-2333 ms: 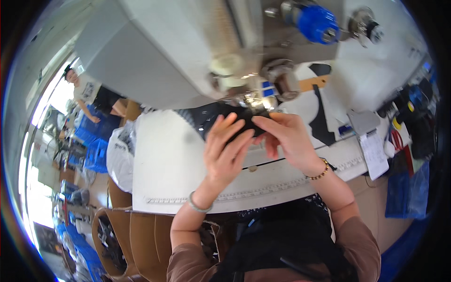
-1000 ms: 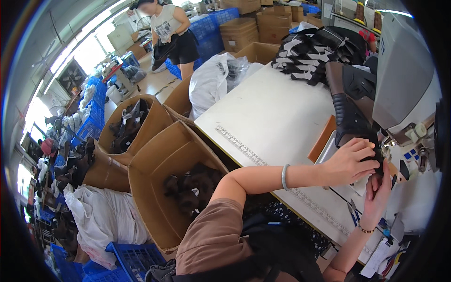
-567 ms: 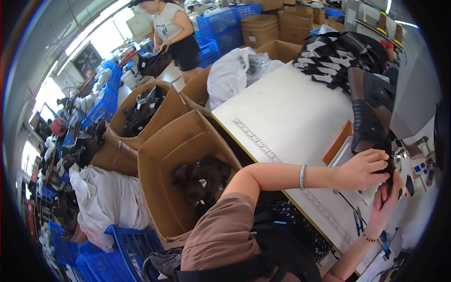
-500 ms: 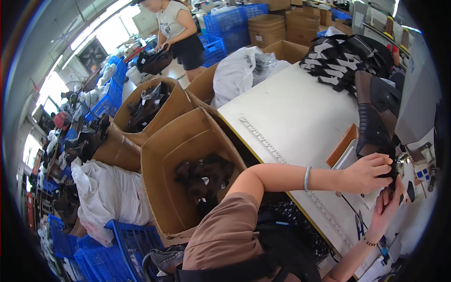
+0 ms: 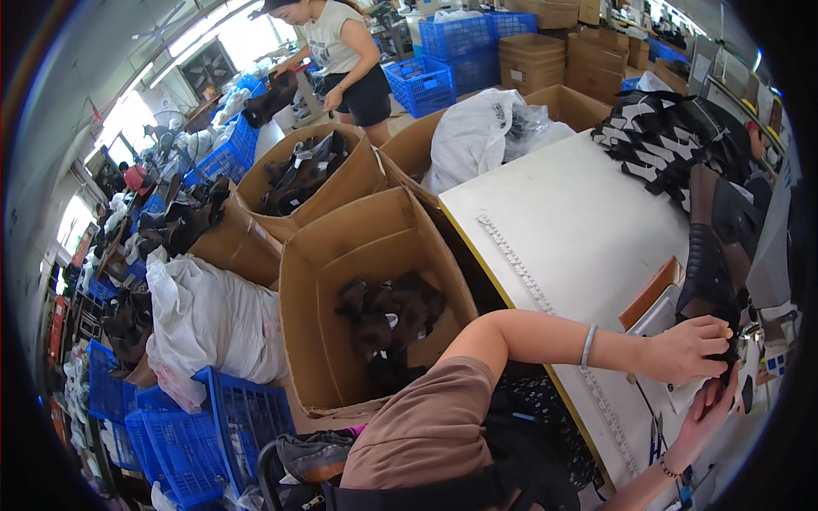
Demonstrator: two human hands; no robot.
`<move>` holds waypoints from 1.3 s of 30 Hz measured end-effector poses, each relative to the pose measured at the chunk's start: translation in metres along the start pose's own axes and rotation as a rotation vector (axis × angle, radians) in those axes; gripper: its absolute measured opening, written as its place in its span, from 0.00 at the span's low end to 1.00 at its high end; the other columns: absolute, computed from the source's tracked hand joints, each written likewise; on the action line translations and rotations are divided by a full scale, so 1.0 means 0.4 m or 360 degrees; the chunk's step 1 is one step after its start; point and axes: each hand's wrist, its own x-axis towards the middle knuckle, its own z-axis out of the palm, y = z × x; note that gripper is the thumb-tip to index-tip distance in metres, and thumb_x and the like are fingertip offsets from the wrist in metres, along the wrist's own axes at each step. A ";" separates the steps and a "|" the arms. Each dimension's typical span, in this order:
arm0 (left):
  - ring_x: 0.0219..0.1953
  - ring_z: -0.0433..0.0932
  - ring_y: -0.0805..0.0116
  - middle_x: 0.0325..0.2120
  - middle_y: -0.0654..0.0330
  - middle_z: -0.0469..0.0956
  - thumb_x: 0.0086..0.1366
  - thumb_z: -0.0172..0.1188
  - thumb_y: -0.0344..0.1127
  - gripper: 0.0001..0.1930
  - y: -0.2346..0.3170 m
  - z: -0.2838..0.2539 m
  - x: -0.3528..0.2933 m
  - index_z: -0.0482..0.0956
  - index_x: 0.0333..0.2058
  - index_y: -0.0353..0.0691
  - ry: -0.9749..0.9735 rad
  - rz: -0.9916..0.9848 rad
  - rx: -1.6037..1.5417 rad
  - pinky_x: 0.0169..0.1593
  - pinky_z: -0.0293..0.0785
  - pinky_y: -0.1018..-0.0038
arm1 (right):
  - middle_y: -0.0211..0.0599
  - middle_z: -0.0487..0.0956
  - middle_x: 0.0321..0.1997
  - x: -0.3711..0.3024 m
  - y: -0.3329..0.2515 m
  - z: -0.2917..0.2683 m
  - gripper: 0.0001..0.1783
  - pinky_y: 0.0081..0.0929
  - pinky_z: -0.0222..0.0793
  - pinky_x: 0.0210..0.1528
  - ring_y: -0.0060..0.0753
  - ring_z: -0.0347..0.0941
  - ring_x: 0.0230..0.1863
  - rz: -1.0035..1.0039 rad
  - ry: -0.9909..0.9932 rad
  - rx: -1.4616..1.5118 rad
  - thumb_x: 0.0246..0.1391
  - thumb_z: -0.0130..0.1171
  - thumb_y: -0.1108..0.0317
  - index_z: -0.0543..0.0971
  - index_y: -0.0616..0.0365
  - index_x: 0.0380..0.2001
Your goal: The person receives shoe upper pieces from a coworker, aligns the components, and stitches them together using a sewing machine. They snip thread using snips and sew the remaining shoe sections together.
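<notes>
At the right edge of the white worktable, both my hands are on a long black and dark brown fabric piece [image 5: 710,271] with a ribbed section. My left hand [image 5: 692,349], with a pale bangle on its wrist, comes from above with its fingers curled over the near end of the piece. Just below it, my right hand [image 5: 709,407], wearing a beaded bracelet, has bent fingers gripping the same end; the fingertips are partly hidden. Close beyond the fingers sits the metal foot of a sewing machine [image 5: 750,332].
Left of the worktable [image 5: 554,213] stands a cardboard box [image 5: 311,281] with dark pieces inside. A metal ruler [image 5: 515,264] runs along the table's edge, with scissors [image 5: 656,434] nearer me. Black and white pieces [image 5: 652,140] are heaped at the back. A co-worker [image 5: 345,60] stands beyond the boxes.
The whole view has shifted, so things sit further right. My hands remain on the fabric piece by the machine. The co-worker now holds a dark piece out to the left with one hand.
</notes>
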 end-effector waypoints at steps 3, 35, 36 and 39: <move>0.42 0.70 0.52 0.30 0.55 0.66 0.44 0.61 0.29 0.10 0.000 0.002 0.001 0.72 0.28 0.38 0.0014 -0.0005 0.0011 0.53 0.67 0.55 | 0.20 0.50 0.19 -0.002 0.001 -0.006 0.22 0.08 0.34 0.14 0.11 0.40 0.13 -0.0059 -0.0075 -0.0061 0.62 0.41 0.69 0.63 0.55 0.59; 0.37 0.70 0.54 0.25 0.55 0.64 0.50 0.57 0.33 0.08 0.003 0.043 -0.005 0.69 0.19 0.38 0.0270 -0.0049 -0.0007 0.49 0.69 0.57 | 0.33 0.65 0.32 0.073 0.078 -0.145 0.32 0.15 0.58 0.38 0.22 0.62 0.32 -0.1095 -0.0539 -0.1187 0.58 0.45 0.76 0.50 0.62 0.65; 0.37 0.70 0.54 0.25 0.55 0.64 0.50 0.57 0.33 0.08 0.003 0.041 -0.006 0.69 0.19 0.38 0.0264 -0.0059 -0.0005 0.49 0.69 0.57 | 0.36 0.67 0.35 0.086 0.067 -0.155 0.31 0.19 0.61 0.41 0.26 0.64 0.34 -0.0991 -0.0562 -0.1306 0.59 0.45 0.73 0.50 0.63 0.64; 0.38 0.70 0.55 0.25 0.55 0.65 0.48 0.60 0.32 0.07 0.005 0.047 -0.012 0.70 0.19 0.39 0.0250 -0.0071 0.0010 0.50 0.67 0.56 | 0.41 0.70 0.39 0.093 0.072 -0.165 0.31 0.24 0.62 0.45 0.32 0.68 0.39 -0.1177 -0.0435 -0.1530 0.60 0.46 0.70 0.51 0.64 0.64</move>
